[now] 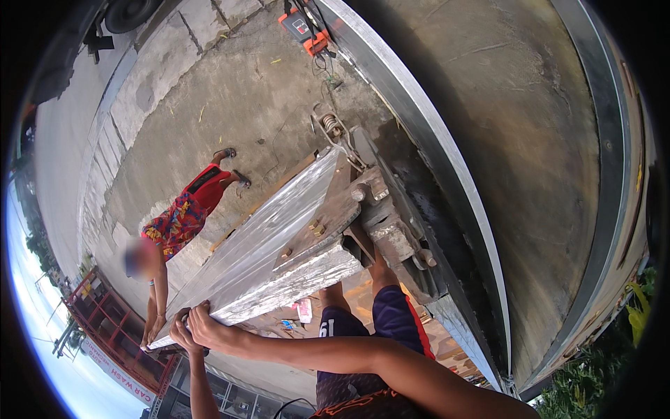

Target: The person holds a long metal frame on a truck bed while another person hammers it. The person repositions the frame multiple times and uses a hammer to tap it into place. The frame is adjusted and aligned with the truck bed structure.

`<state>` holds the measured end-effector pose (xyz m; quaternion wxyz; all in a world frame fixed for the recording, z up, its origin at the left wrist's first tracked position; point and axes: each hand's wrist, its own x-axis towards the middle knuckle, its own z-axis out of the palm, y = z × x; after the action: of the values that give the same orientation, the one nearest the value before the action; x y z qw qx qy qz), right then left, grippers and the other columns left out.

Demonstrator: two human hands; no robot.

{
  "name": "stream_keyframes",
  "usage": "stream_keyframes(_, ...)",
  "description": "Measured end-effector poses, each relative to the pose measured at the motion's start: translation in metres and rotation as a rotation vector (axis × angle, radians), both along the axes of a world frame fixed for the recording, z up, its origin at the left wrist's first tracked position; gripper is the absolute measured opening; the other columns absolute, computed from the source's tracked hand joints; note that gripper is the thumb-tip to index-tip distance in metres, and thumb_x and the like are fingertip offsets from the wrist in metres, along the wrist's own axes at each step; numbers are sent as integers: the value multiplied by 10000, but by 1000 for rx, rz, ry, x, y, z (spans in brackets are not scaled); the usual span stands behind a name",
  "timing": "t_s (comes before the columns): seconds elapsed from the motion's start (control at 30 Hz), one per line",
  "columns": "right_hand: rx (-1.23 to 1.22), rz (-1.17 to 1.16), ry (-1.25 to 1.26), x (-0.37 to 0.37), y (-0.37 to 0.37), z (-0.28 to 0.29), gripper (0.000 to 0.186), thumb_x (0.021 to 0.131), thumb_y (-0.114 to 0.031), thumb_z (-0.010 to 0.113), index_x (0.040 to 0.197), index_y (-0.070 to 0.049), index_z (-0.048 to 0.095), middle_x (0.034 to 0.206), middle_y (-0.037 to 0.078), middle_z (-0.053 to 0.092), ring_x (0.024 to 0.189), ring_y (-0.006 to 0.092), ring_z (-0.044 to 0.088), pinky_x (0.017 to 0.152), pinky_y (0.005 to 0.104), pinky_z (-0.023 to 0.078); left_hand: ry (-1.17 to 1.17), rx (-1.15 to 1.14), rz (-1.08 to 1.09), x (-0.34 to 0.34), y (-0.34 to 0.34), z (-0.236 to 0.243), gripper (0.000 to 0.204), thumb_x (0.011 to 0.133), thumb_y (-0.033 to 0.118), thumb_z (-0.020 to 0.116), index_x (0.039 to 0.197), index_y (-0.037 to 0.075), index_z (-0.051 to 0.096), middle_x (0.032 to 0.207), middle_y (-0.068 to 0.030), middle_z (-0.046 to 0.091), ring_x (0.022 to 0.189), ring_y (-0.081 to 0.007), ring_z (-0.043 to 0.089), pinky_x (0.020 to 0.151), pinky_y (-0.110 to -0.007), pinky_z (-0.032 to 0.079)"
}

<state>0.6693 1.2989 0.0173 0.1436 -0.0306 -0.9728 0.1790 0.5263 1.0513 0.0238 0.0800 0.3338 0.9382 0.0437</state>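
Sheet-metal panel, shiny and creased, long rectangle running from frame centre down to lower left; its near end is a thick grey edge. I see my right hand curled tight over the lower-left corner, my left hand just beside it, partly hidden, also gripping the edge. Another person's hands hold the same corner from the far side. Rusty hinge bracket clamps the upper end against a curved grey metal body. Open concrete ground at upper left. My legs are partly covered.
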Motion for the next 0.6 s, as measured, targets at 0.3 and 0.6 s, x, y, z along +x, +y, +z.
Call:
stream_keyframes(0.3, -28, -3, -16, 13, 7, 4, 426, 883, -326, 536, 972, 50, 714, 890, 150, 679, 911, 287, 655, 906, 421, 460, -178, 91, 108, 7, -2, 4, 704, 1073, 503, 297, 991, -53, 722, 942, -193, 738, 858, -341, 702, 838, -422, 522)
stream_keyframes(0.6, -59, -5, -135, 5, 6, 14, 473, 917, -335, 472, 1028, 48, 726, 1015, 168, 716, 1009, 307, 668, 982, 442, 462, -55, -44, 79, 19, 11, 15, 760, 1090, 537, 206, 1068, -8, 735, 1057, -145, 755, 993, -330, 685, 981, -468, 475)
